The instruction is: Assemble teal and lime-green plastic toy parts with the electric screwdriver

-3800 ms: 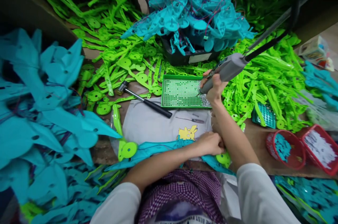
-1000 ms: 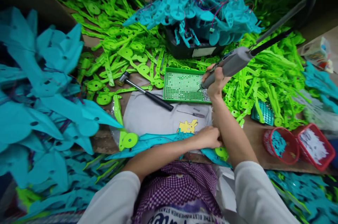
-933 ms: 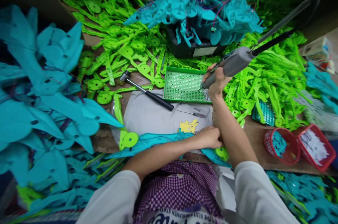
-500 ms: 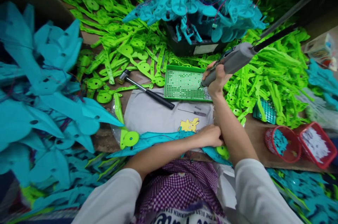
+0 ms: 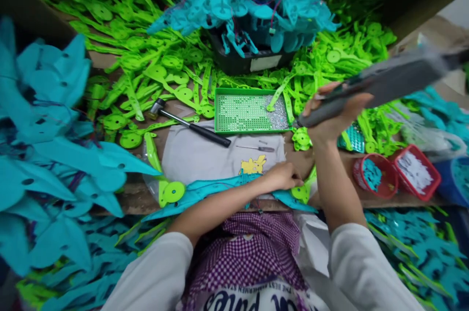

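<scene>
My right hand [image 5: 326,120] is wrapped round a grey electric screwdriver [image 5: 377,86], whose tip points down left beside the corner of a green perforated tray [image 5: 238,130] with small silvery screws at its right end. My left hand [image 5: 286,176] has its fingers curled down onto a green plastic limb piece [image 5: 302,193] at the right end of a long blue plastic body [image 5: 208,188]. Another green limb [image 5: 172,192] with a round disc sits at that body's left end. The left fingertips are partly hidden.
A hammer [image 5: 205,134] and a small screwdriver [image 5: 264,148] lie on a grey cloth [image 5: 194,154]. Green parts [image 5: 146,76] heap behind; blue parts pile at left [image 5: 54,154] and in a black bin [image 5: 234,59]. Two red containers [image 5: 421,193] stand right.
My right hand has moved right with the electric screwdriver, from over the tray's screws to beyond its right edge. My left hand stays at the blue body's right end. The whole view has shifted slightly.
</scene>
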Tool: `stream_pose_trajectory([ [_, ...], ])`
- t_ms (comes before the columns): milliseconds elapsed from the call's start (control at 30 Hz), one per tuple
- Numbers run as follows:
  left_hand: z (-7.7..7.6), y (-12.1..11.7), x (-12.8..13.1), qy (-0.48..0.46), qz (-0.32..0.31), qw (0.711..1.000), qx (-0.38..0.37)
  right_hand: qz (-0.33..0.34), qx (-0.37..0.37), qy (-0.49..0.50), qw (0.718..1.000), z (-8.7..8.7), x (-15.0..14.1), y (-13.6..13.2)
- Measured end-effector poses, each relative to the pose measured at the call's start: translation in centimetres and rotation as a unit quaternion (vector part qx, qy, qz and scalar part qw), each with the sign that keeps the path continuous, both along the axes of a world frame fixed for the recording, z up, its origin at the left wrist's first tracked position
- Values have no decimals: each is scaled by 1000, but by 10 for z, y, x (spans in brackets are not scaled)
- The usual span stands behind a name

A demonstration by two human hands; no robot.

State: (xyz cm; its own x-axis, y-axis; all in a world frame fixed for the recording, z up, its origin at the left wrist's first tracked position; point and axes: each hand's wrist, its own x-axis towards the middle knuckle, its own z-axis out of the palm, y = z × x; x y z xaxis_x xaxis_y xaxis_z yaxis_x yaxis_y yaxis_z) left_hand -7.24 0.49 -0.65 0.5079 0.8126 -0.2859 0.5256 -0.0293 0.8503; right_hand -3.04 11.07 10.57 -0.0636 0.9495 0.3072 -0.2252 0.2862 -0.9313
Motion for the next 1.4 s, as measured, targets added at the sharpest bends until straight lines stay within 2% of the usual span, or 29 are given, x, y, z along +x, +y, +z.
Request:
stream_pose_trajectory([
  [67,-3,0,1,-17,-5,1000,21,-6,22,14,1000,8,41,-36],
  [133,-5,1,1,-24,-5,999,27,8,37,-20,999,7,77,-77],
  [233,-2,1,2,-18,1,1000,20,-9,25,-43,999,-6,112,-124],
  [300,2,1,2,-15,3,1000,21,-16,21,-28,999,-17,123,-139],
  [467,8,1,3,-1,4,1000,28,-1,30,17,999,-32,128,-140],
  [700,10,-2,6,28,-3,998,60,11,-23,1,1000,-53,124,-143],
  [1000,14,-6,7,44,-5,995,95,39,54,24,998,-54,120,-152],
  [1133,12,-5,6,47,-12,994,97,16,14,16,1000,-59,120,-152],
  [1267,18,1,8,51,-33,996,71,-28,-14,-10,999,-52,115,-140],
  [1400,37,-2,-6,41,-40,992,109,-132,23,-125,983,-25,105,-123],
])
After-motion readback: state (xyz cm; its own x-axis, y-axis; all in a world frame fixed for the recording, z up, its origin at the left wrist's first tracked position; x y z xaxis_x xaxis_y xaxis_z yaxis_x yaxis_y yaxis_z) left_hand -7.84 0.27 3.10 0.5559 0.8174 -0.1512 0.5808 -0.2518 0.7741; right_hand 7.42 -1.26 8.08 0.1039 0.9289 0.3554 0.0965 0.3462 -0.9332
